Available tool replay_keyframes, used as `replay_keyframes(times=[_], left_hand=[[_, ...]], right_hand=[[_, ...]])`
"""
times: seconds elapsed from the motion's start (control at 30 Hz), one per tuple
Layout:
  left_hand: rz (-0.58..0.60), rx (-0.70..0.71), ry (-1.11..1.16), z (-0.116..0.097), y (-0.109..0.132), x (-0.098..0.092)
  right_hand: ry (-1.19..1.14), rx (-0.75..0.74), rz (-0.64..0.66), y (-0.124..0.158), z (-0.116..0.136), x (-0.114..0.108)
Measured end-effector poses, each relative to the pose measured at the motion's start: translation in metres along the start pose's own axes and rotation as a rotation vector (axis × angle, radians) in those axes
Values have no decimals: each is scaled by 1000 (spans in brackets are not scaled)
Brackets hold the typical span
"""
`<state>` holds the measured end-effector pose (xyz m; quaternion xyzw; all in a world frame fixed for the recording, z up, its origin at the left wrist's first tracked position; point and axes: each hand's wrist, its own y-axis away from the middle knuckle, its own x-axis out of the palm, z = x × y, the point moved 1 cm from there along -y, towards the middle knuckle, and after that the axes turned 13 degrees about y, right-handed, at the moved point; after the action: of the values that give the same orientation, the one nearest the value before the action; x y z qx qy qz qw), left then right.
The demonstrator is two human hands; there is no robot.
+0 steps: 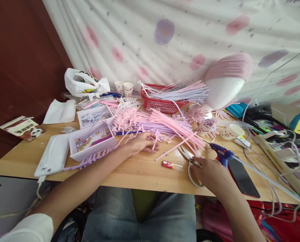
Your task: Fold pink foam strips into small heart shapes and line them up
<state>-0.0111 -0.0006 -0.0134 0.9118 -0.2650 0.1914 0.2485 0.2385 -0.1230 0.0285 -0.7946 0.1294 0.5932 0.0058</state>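
My left hand (pixel 141 144) rests low over the middle of the table, its curled fingers around a short lilac pipe cleaner piece (pixel 155 140). Beside it on the right, a long pink pipe cleaner (pixel 175 147) lies slanting across the wood. My right hand (pixel 211 172) is closed at the handles of a pair of scissors (pixel 189 155), whose blades point away to the left, slightly apart. Between the hands lies a red lighter (pixel 172 165). Behind them spreads a pile of pink pipe cleaners (pixel 165 122), with short folded pink pieces (pixel 126 119) at its left.
White boxes of beads (pixel 92 156) and a white power bank (pixel 53 154) are at left. A red basket (pixel 160 107) stands behind. A blue glue gun (pixel 221 154), a black phone (pixel 244 178), a paper cup (pixel 232 131) and tangled cables sit at right, near a white mannequin head (pixel 222 90).
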Motion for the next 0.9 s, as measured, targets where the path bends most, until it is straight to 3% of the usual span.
replay_keyframes(times=[0.17,0.3,0.53,0.73,0.9], left_hand=[[10,41,13,-5,3,-1],[0,34,-41,-7,6,1],[-7,40,-53,0,3,-1],[-63,83,-121,2,1,-2],[-73,76,-115,1,2,-2]], right_hand=[[-149,177,-82,-19,17,-19],[-544,86,19,-34,48,-7],[-908,167,-102,-52,75,15],[-895,213,-69,-63,80,14],[-937,280,-117,-61,83,14]])
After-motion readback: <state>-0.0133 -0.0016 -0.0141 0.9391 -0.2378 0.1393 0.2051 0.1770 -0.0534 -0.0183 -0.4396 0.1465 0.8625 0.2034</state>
